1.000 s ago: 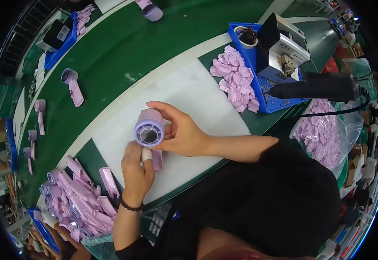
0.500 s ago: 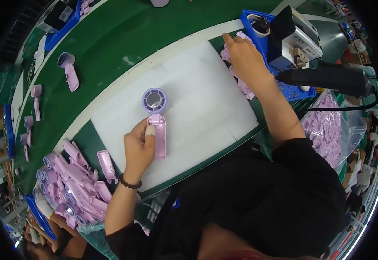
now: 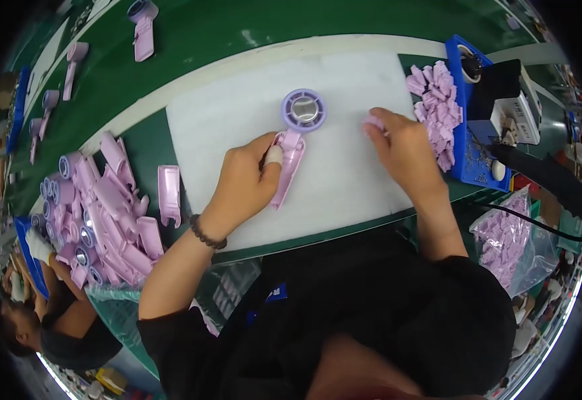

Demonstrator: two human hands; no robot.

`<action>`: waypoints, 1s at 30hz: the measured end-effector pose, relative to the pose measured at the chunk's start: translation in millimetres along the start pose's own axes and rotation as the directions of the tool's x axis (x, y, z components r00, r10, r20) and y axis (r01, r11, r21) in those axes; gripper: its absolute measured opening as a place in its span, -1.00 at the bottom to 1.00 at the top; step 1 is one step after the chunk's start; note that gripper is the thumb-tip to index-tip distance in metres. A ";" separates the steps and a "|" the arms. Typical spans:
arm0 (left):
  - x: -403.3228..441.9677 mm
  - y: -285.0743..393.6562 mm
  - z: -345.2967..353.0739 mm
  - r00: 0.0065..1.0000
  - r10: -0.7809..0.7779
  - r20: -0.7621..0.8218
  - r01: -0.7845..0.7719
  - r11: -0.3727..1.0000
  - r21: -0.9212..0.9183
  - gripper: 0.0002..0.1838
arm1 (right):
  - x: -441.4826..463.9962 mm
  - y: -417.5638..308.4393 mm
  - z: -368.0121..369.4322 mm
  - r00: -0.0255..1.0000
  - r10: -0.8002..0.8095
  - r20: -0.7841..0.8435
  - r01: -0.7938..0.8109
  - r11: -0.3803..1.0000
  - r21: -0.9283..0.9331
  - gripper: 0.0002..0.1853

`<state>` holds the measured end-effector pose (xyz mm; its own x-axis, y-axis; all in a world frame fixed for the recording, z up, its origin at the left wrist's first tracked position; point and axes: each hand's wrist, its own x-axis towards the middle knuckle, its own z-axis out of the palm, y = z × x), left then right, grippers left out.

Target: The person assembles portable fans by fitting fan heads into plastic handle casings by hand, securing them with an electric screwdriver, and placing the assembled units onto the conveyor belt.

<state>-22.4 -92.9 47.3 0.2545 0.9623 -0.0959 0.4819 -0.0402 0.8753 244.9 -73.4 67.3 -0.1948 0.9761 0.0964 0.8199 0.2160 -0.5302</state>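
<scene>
My left hand (image 3: 248,179), with a wrapped thumb, is closed on the pink handle of a small fan (image 3: 291,167). The fan's round purple head (image 3: 304,110) points up the white mat (image 3: 238,100), and its handle shows an open, hollow side. To the right, above the mat, my right hand (image 3: 401,150) pinches a small pink piece (image 3: 375,123) between thumb and fingers. Beyond that hand lies a pile of small pink parts (image 3: 438,110). A loose pink handle shell (image 3: 169,193) is left of the mat.
Fans and handle shells (image 3: 108,213) are heaped at the left. More fans (image 3: 143,37) lie on the green surface. A blue tray (image 3: 460,143) with screws, a boxy device (image 3: 511,107), a black tool (image 3: 538,167) and a bag of pink parts (image 3: 502,240) stand right. Another person (image 3: 71,333) sits lower left.
My right hand has come back from the pile of small parts with a pink piece. My left hand still holds the fan, now tilted. The whole view has turned.
</scene>
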 end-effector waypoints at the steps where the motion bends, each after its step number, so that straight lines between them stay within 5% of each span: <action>1: 1.6 0.8 2.6 1.000 0.017 0.023 -0.017 1.000 -0.008 -0.61 | -4.8 1.4 1.0 0.999 -0.009 -0.032 0.004 0.985 -0.170 -0.72; 6: -0.4 -2.6 2.5 0.998 0.066 0.023 -0.066 0.998 -0.002 -0.54 | -9.9 -12.5 -4.7 0.995 -0.100 0.000 0.100 0.995 0.014 -0.71; 9: -1.7 -8.5 6.1 0.993 0.110 -0.032 -0.110 0.994 0.003 -0.46 | -11.9 -43.2 15.0 0.956 -0.244 -0.163 0.284 0.908 0.309 -0.59; 11: -2.5 -12.2 13.3 0.985 0.158 -0.063 -0.157 0.987 0.013 -0.37 | -7.5 -54.6 39.2 0.887 -0.410 -0.214 0.448 0.875 0.182 -0.59; 21: -6.7 -35.6 13.3 0.993 0.116 -0.036 -0.121 0.959 -0.258 -0.17 | 10.2 -42.9 77.0 0.850 -0.510 -0.133 0.504 0.860 -0.077 -0.63; 27: -2.6 -30.2 11.4 0.988 0.149 -0.028 -0.148 0.910 -0.386 -0.22 | 14.2 -41.8 71.3 0.851 -0.500 -0.160 0.503 0.864 -0.027 -0.60; 30: 2.8 -20.4 4.7 0.996 0.031 0.087 0.023 0.832 -0.555 -0.27 | 9.3 -42.5 65.0 0.913 -0.407 -0.024 0.403 0.892 0.204 -0.53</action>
<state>-27.5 -90.7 26.9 0.3418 0.9334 -0.1095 -0.0587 0.1375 0.9888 173.3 -75.0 36.0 -0.4984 0.8040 0.3244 0.5428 0.5812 -0.6063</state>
